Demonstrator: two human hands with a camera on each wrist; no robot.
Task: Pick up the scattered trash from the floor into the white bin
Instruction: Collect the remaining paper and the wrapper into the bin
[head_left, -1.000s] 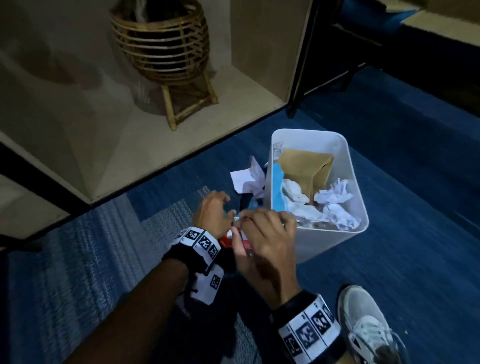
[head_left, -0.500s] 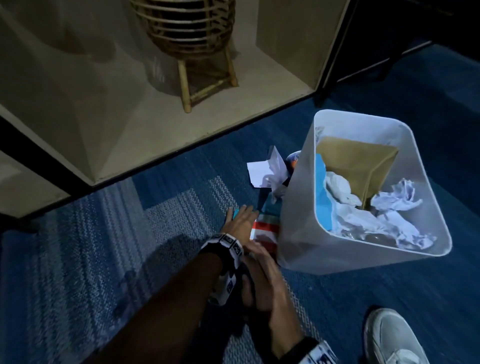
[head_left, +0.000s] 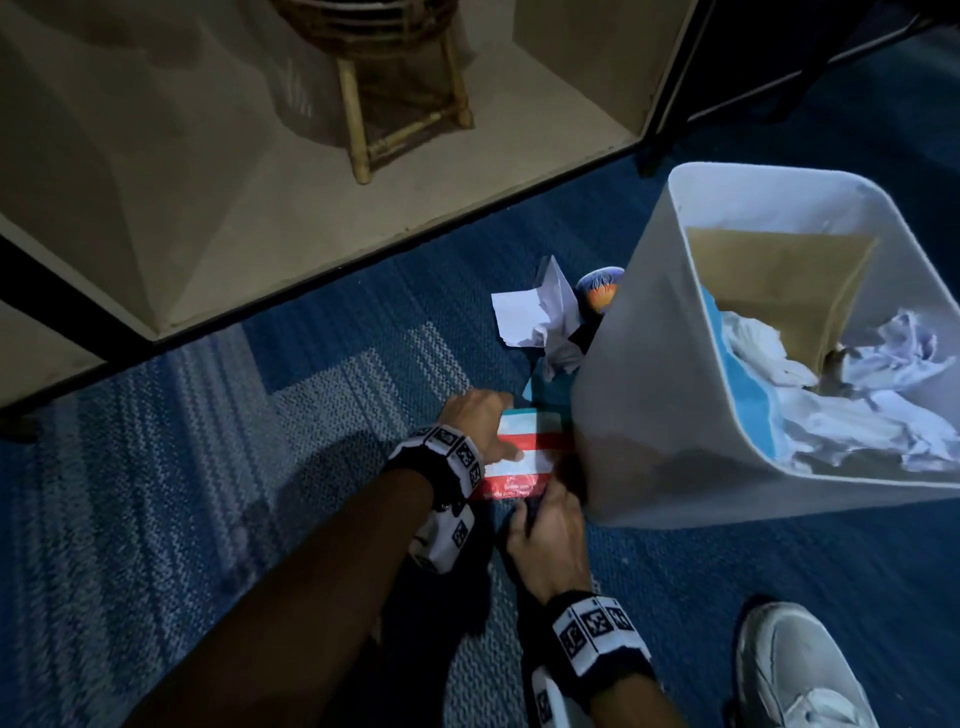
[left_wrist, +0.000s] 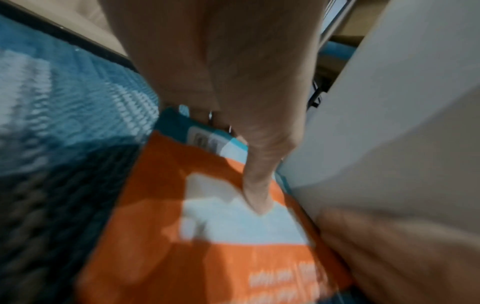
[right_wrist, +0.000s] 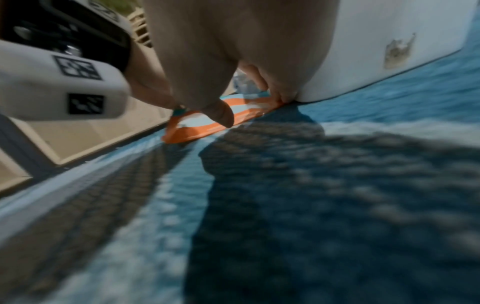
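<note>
A flat packet (head_left: 524, 457) striped orange, white and teal lies on the blue carpet against the left side of the white bin (head_left: 649, 389). My left hand (head_left: 478, 423) grips its left edge, with the thumb (left_wrist: 257, 201) pressed on top of the packet (left_wrist: 221, 246) and the fingers curled at the far edge. My right hand (head_left: 545, 512) pinches the near right corner beside the bin wall (right_wrist: 389, 41). The packet (right_wrist: 197, 131) is lifted slightly at its left end. The bin holds brown paper, crumpled white paper and something blue.
Crumpled white paper (head_left: 530, 317) and a round blue-orange disc (head_left: 600, 288) lie on the carpet behind the packet, against the bin. A wicker stand (head_left: 405, 114) rests on a beige platform (head_left: 208, 208) beyond. My white shoe (head_left: 800, 670) is at lower right.
Both hands have dropped from near the bin's rim to the floor and taken hold of the striped packet. The view has moved closer and lower.
</note>
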